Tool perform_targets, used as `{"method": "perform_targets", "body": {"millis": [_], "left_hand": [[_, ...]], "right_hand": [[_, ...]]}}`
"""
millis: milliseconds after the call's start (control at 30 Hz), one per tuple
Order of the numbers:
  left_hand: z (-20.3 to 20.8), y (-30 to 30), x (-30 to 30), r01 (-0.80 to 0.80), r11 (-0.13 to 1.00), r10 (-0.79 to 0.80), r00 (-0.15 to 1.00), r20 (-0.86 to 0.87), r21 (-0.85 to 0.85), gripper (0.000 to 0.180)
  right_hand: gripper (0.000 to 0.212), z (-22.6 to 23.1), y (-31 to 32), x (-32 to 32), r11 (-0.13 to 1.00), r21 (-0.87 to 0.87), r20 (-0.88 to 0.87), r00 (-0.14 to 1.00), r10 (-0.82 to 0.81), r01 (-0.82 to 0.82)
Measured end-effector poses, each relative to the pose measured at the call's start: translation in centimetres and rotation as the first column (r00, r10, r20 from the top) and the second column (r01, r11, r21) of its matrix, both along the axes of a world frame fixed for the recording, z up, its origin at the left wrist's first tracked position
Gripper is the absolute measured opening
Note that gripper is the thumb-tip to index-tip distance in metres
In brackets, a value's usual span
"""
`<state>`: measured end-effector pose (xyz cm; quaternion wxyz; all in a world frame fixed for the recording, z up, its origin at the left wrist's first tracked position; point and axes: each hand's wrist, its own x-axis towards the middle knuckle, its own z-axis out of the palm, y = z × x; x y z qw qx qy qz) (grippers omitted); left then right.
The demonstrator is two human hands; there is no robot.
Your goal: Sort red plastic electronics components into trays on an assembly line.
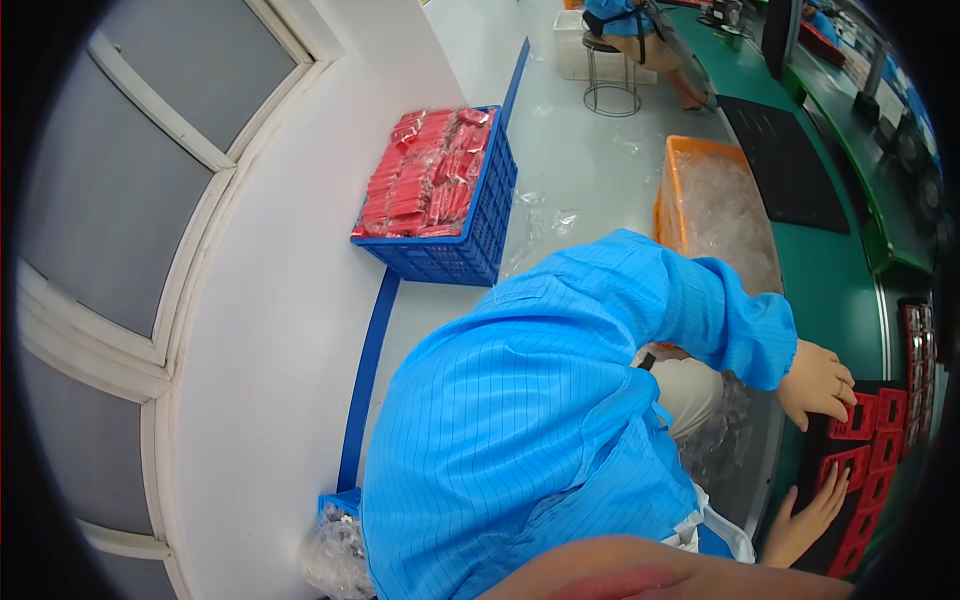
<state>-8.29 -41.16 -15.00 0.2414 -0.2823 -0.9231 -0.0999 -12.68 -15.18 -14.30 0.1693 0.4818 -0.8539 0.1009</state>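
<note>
Several flat red plastic frames lie in rows on a black mat at the right, on the green workbench. My left hand, at the end of a blue striped sleeve, rests over the mat's near corner. Its fingers reach onto one red frame, with the thumb held apart. Lower down, my right hand lies with fingers stretched out and thumb spread, its fingertips at another red frame. Neither hand appears to grip anything.
A blue crate heaped with red bagged pieces stands on the floor. An orange bin of clear plastic bags is beside the bench. A black mat lies farther up the bench. Another person sits on a round stool beyond.
</note>
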Motion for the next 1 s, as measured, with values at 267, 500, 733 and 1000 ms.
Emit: {"method": "perform_targets", "body": {"millis": [267, 500, 733, 1000], "left_hand": [[2.1, 0.4, 0.7, 0.150, 0.984, -0.150, 0.989, -0.007, 0.091, 0.049], [1.0, 0.2, -1.8, 0.094, 0.983, -0.091, 0.995, -0.030, 0.160, 0.025], [0.2, 1.5, -2.6, 0.112, 0.961, -0.099, 0.993, -0.064, 0.251, 0.017], [9.8, 2.8, 6.8, 0.537, 0.674, -0.498, 0.837, -0.225, 0.507, 0.030]], "right_hand": [[0.065, 2.7, -1.6, 1.8, 0.999, -0.037, 0.044, 0.999, -0.003, 0.004], [0.038, 1.3, -0.5, 0.0, 0.994, -0.091, 0.072, 0.996, -0.055, 0.061], [0.036, 0.0, -1.3, 0.1, 0.983, -0.091, 0.040, 0.987, -0.155, 0.158], [0.042, 5.8, 2.4, 8.0, 0.972, -0.015, 0.046, 0.971, -0.234, 0.235]]}}
